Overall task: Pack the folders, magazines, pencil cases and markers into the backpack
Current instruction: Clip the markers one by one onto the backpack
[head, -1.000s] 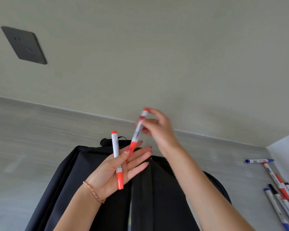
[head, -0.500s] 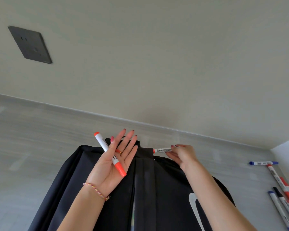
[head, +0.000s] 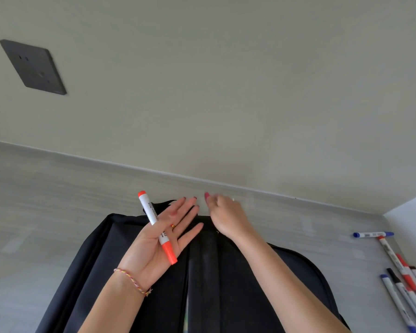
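A: Where is the red marker [head: 157,227]?

B: In the left hand [head: 160,239], over the black backpack [head: 238,272]. The palm faces up with the fingers spread wide, and the marker lies across the palm, pinned only by the thumb.

A: Which way does it run?

B: Its long axis goes from near-right to far-left. The long red cap points back toward the wrist, and the small red end sticks out past the fingers at the far side, tilted left. The white barrel with print sits between them.

A: And the right hand [head: 226,218]?

B: It is at the far top edge of the backpack, fingers curled in narrowly. It is blurred; I cannot tell whether it holds anything.

A: Where is the backpack?

B: It lies on the grey table [head: 58,212], centre and near, its top toward the wall [head: 226,92].

A: Other markers?

B: A loose group of markers [head: 404,280] lies on the table at the right, well apart from the bag, mostly running near to far. One blue marker [head: 373,234] lies crosswise at the far end of the group.

A: Anything on the wall?

B: A dark socket plate [head: 33,67], far left.
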